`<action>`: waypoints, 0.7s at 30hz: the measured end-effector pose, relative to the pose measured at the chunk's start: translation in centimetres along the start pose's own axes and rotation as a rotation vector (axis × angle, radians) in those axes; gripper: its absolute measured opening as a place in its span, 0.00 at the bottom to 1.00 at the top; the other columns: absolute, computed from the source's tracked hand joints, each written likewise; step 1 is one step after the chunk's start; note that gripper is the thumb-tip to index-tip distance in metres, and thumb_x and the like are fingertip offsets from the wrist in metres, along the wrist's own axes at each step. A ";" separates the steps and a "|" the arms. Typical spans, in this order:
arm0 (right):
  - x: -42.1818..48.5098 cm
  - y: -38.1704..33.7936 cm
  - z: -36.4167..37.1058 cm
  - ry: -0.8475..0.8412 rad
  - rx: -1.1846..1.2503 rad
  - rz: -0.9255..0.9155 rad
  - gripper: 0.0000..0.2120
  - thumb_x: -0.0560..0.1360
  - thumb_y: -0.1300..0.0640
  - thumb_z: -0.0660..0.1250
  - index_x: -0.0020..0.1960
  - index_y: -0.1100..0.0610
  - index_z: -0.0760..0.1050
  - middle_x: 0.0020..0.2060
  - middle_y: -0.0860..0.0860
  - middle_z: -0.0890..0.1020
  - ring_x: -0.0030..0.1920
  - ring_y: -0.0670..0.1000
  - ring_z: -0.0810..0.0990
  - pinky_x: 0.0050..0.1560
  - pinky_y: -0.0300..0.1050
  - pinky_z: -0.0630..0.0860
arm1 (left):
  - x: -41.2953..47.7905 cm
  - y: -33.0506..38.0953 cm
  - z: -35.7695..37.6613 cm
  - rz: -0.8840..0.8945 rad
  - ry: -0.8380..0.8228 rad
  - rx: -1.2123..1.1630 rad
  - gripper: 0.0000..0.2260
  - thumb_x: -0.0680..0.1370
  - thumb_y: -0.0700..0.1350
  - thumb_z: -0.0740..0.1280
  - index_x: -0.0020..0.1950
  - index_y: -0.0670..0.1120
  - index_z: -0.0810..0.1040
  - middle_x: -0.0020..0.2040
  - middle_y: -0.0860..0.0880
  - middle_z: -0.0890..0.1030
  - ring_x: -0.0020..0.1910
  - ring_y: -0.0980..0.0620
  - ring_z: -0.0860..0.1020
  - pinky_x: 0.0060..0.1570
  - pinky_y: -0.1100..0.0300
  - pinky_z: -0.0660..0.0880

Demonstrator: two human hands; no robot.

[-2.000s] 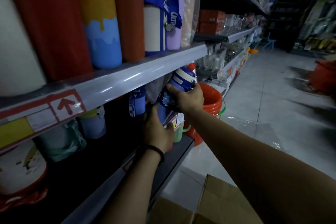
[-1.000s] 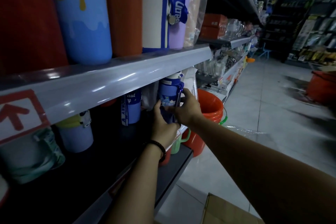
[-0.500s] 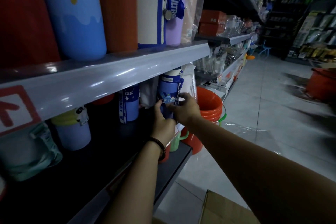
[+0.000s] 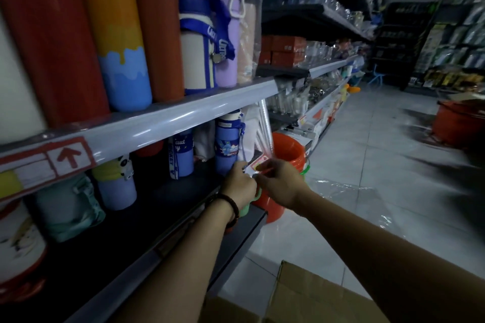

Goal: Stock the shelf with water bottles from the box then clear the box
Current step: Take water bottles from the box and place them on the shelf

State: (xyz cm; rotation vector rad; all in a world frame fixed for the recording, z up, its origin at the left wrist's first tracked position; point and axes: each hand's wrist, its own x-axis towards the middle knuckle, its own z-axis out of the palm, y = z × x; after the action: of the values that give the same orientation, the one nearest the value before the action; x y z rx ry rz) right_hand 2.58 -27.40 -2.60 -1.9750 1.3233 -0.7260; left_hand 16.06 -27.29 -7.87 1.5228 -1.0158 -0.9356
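I am seeing the blue water bottle [image 4: 227, 145] now standing released on the lower shelf [image 4: 157, 217], likely stocked, left hand [image 4: 240, 184] and right hand [image 4: 278, 181] pinching its tag [image 4: 254, 167].

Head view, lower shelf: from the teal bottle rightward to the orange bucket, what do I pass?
Teal bottle, panda bottle with yellow lid, blue strapped bottle, blue cartoon bottle, orange bucket.

bottle [image 4: 227, 139]: blue, cartoon band | bucket [image 4: 290, 151]: orange | box [image 4: 309, 296]: brown
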 end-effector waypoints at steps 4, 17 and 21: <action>-5.8 0.8 -4.2 -0.085 0.088 0.032 0.09 0.81 0.53 0.70 0.60 0.54 0.78 0.49 0.55 0.86 0.46 0.56 0.87 0.44 0.50 0.86 | -7.7 3.8 1.4 -0.080 -0.184 0.100 0.18 0.70 0.46 0.63 0.60 0.57 0.73 0.57 0.34 0.81 0.59 0.29 0.80 0.56 0.31 0.77; -23.6 12.8 -9.4 -0.180 0.217 0.355 0.07 0.81 0.53 0.71 0.55 0.56 0.80 0.49 0.57 0.87 0.43 0.55 0.87 0.41 0.49 0.79 | -24.3 1.8 7.8 -0.371 -0.551 0.349 0.18 0.79 0.55 0.68 0.65 0.50 0.70 0.60 0.49 0.78 0.57 0.45 0.81 0.59 0.45 0.81; -27.3 18.9 -8.8 -0.095 0.206 0.510 0.08 0.80 0.55 0.72 0.57 0.58 0.80 0.49 0.59 0.87 0.40 0.55 0.85 0.39 0.49 0.77 | -25.9 0.6 11.0 -0.406 -0.701 0.370 0.22 0.83 0.55 0.64 0.74 0.48 0.68 0.68 0.46 0.77 0.57 0.45 0.82 0.53 0.49 0.82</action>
State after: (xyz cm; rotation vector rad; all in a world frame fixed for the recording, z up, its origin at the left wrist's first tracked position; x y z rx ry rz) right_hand -24.12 -9.04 -13.91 -1.4066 1.5391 -0.4895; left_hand -3.07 -6.59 -7.60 1.7863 -1.4569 -1.7191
